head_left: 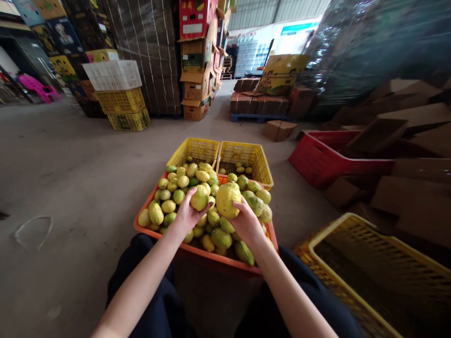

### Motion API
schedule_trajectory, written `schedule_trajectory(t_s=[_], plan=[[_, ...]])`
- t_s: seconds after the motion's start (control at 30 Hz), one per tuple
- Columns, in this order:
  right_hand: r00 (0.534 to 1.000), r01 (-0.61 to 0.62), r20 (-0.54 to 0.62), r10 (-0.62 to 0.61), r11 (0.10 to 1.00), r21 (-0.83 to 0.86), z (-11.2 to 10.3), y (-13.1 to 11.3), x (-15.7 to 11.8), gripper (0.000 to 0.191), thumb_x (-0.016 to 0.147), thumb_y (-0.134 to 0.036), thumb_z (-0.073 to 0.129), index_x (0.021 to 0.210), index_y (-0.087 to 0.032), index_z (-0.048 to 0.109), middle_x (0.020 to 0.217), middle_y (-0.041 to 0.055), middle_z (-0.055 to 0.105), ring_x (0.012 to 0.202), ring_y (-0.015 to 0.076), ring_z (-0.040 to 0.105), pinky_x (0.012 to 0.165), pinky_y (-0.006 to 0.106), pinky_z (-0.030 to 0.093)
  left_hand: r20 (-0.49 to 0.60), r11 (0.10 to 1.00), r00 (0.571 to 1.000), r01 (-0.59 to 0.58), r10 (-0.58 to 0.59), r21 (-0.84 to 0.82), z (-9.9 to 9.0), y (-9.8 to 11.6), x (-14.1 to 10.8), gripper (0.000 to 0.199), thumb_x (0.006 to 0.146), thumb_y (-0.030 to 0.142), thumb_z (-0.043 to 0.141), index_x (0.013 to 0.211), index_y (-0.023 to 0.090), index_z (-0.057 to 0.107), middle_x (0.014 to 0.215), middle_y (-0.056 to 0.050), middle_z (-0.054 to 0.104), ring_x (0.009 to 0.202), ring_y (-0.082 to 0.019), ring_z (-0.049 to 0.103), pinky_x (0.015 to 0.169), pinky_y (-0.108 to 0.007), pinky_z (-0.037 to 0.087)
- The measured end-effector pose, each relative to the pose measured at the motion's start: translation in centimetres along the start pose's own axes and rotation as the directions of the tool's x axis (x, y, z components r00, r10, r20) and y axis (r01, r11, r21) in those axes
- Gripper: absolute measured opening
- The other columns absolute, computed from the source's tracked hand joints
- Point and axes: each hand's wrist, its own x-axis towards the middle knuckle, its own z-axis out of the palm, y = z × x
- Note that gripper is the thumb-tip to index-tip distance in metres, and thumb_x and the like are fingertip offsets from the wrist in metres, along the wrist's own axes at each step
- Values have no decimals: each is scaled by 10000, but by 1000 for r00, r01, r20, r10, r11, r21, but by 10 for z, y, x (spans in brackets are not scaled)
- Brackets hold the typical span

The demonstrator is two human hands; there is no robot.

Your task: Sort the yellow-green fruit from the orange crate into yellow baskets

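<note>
Both of my hands are over an orange crate [141,224] heaped with green and yellow lemons [168,205]. My left hand [188,211] is closed round a smaller yellow-green lemon [199,198]. In my right hand [246,218] is a larger, bumpy yellow lemon [227,199], gripped from its right side. The two held fruits are close together, side by side, above the pile. Parts of the fingers are hidden behind the fruit.
Two yellow crates [266,164] with a few lemons stand just beyond the orange one. At right are a yellow crate [347,220] and a red bin [319,162] among cardboard. Stacked crates [121,101], carton stacks [193,61] and a blue pallet [246,117] stand farther back.
</note>
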Motion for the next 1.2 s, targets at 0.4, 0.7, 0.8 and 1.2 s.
schedule_trajectory(t_s=[0.4,0.7,0.8,1.2], plan=[[981,-48,-183,67,993,107,-17,13,11,496,720,-649,826,1019,-285,671,931,52,778,914,334,771,771,522,669,31,997,997,76,-76,8,-4,4,-3,419,1063,403,473,1238,88,687,810,-105,747,600,-173,691,508,-232,568],[980,-33,-191,60,989,146,-17,3,6,427,798,-635,766,1032,-284,699,976,55,805,966,346,782,791,524,668,96,995,990,100,-100,-1,-1,1,-5,343,1050,331,527,1342,183,629,997,-99,778,931,-255,797,749,-351,682],[981,-61,-168,101,971,229,-13,2,5,362,818,-606,739,979,-283,712,976,52,814,938,340,787,799,517,670,26,996,996,90,-90,8,1,2,-7,335,1026,343,602,1306,164,640,859,-64,755,692,-185,760,562,-228,624],[915,-262,-202,349,896,359,6,-15,-4,190,984,-370,588,1004,-218,701,799,45,798,721,262,781,721,441,686,-6,989,991,137,-137,46,-6,3,3,482,1093,344,425,1488,108,567,997,-142,777,739,-196,748,590,-263,625]])
